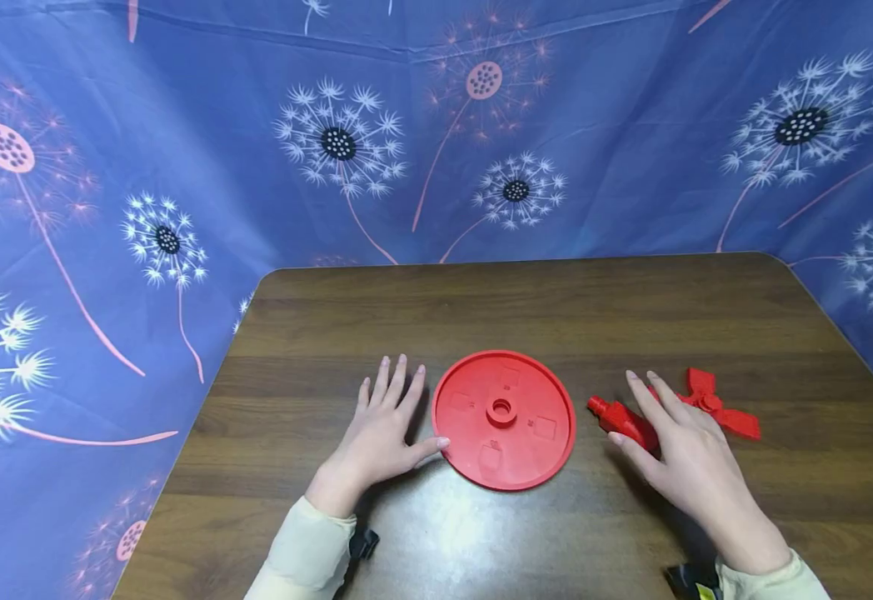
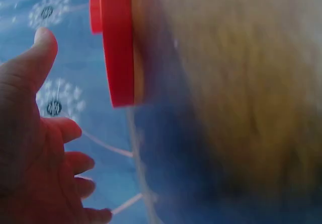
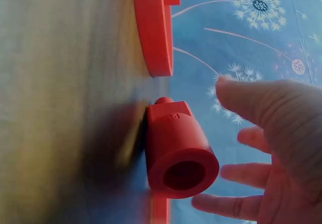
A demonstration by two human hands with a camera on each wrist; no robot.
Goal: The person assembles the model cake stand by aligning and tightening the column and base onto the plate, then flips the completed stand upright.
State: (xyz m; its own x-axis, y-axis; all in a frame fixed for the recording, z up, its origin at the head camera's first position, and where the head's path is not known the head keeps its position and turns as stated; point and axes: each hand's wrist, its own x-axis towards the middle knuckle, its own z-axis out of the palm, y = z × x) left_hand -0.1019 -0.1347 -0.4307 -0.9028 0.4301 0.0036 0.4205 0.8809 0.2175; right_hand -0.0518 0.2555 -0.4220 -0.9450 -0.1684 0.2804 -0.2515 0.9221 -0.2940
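Note:
A round red disc (image 1: pixel 530 458) with a raised rim and a short hollow hub lies flat on the table. At its left edge is my left hand (image 1: pixel 380 437), fingers spread, the thumb tip overlapping the rim in the head view. The left wrist view shows the disc (image 2: pixel 118 58) beyond the thumb. My right hand (image 1: pixel 695 454) hovers over a red tapered piece (image 1: pixel 622 422) lying on its side, fingers loosely extended. Its hollow round end shows in the right wrist view, where the piece (image 3: pixel 173 133) stands apart from the fingers. A red bladed part (image 1: pixel 709 402) lies beyond that hand, partly hidden by it.
The brown wooden table (image 1: pixel 376 308) has rounded far corners. Behind it and to both sides hangs a blue cloth (image 1: pixel 616 117) printed with dandelions. Dark wrist straps (image 1: pixel 364 543) show below both sleeves.

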